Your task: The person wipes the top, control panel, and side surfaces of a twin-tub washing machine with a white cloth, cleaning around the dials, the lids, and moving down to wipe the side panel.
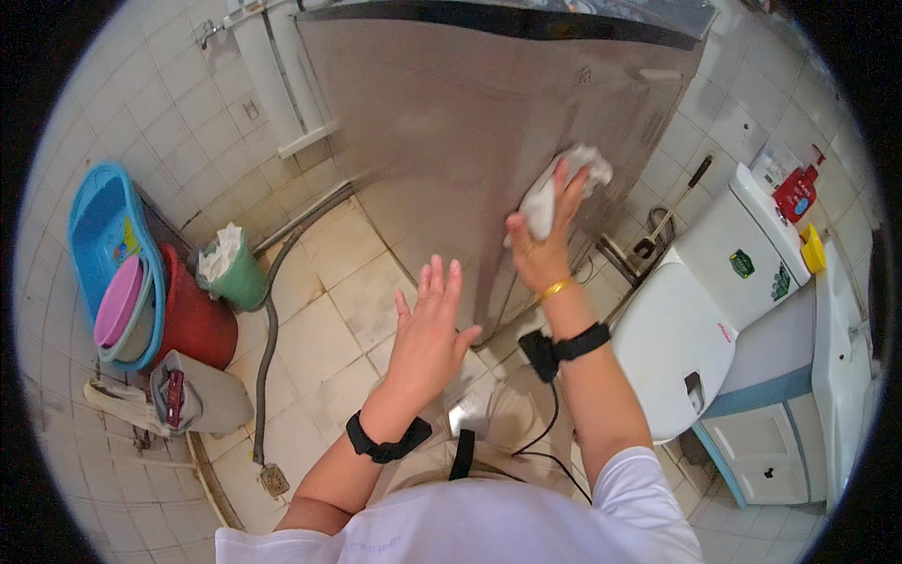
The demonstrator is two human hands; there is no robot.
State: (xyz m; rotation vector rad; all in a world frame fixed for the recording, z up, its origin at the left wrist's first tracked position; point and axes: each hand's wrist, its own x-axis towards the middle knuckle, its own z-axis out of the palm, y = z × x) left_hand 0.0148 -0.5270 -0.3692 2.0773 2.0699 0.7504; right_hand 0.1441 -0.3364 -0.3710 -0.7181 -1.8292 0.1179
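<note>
My right hand (546, 257) holds a crumpled white cloth (541, 201) against the broad grey side panel (437, 127) of a large appliance, which looks like a washing machine. The thumb is spread to the left of the cloth, and the fingers lie over it. Dull streaks and smudges mark the panel around the cloth. Nothing is in my left hand (430, 331), which hovers palm down over the tiled floor with its fingers extended and the thumb apart. It is nearest the panel's lower edge but does not appear to touch it. Both wrists wear black straps.
A grey drain hose (273, 338) runs along the floor to a drain (273, 481). At left stand a blue basin (106, 183), a red bucket (201, 317), a green wastebasket (243, 278) and a grey bin (218, 398). On the right are a toilet (669, 345) and a vanity cabinet (757, 455).
</note>
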